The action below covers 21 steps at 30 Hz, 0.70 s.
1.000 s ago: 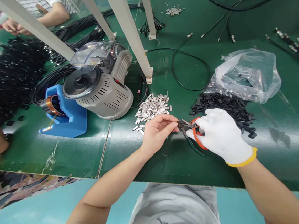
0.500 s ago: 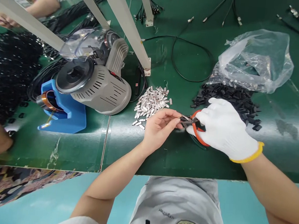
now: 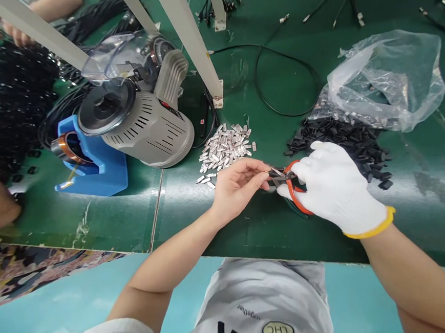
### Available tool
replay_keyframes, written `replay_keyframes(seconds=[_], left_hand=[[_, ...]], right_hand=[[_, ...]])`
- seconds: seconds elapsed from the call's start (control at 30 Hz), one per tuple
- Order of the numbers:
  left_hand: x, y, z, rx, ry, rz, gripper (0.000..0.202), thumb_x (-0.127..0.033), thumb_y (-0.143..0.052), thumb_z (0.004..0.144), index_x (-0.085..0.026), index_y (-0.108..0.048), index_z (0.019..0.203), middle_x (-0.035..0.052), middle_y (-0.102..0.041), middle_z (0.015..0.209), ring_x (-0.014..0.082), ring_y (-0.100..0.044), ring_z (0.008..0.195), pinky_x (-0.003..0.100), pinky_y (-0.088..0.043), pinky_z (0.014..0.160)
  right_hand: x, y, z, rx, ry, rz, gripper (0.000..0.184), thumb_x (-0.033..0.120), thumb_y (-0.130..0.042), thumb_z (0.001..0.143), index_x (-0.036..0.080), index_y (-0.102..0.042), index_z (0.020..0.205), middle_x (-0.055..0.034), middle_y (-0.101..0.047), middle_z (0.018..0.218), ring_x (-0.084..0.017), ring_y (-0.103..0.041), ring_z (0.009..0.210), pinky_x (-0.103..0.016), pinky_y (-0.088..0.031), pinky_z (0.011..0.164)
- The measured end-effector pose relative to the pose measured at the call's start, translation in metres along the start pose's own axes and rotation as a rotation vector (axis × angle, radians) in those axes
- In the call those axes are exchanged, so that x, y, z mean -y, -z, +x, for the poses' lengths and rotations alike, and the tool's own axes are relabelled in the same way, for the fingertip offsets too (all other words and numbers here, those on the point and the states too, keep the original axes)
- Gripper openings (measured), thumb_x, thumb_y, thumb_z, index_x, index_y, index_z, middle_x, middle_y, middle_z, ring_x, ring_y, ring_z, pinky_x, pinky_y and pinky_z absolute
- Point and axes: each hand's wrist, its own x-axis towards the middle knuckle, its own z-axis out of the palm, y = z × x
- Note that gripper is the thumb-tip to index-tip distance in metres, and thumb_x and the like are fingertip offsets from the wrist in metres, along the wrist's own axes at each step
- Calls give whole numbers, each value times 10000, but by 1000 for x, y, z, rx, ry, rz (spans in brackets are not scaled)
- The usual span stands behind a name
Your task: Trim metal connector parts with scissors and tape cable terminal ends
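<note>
My right hand (image 3: 338,188), in a white glove with a yellow cuff, is closed around the orange-red handles of a pair of pliers (image 3: 292,194). The jaws point left, toward my bare left hand (image 3: 236,188). Between thumb and fingers, the left hand pinches a small dark piece (image 3: 273,173) at the jaw tips; its exact kind is too small to make out. Just beyond the left hand lies a heap of small silver metal connector shells (image 3: 228,144). Behind the gloved hand spreads a pile of small black plastic pieces (image 3: 332,136).
A clear plastic bag (image 3: 417,89) lies behind the black pieces. To the left stand a grey machine (image 3: 152,130) and a blue tape dispenser (image 3: 110,173). A pale post (image 3: 190,35) rises near a looped black cable (image 3: 258,82). Another person's hand (image 3: 19,35) shows at far left.
The whole view has shifted slightly, with the table's contents a little higher in the picture. Both hands keep nearly the same pose around the pliers and the small dark piece.
</note>
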Motion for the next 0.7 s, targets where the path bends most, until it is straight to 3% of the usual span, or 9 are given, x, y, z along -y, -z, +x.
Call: replay_keyframes(seconds=[0.3,0.7], left_hand=[[5,-1,3,35,14,-94,178,-275,-795,858,-170,-668,925,12,-721,800,105,-698,629,234,-595,647],[10,-3,4,17,6,-47,255,-336,-813,842,-160,-639,903,19,-729,800,122,-716,618,252,-605,640]], right_hand=[[0,-2,-1,-12,-3,21,378,436,-556,927,197,-597,638,-71,-555,555,-198,-374,631,-417,-327,800],[2,-13,-10,21,-81,44,452,484,-500,956,209,-593,609,-56,-482,506,-192,-325,599,-404,-308,754]])
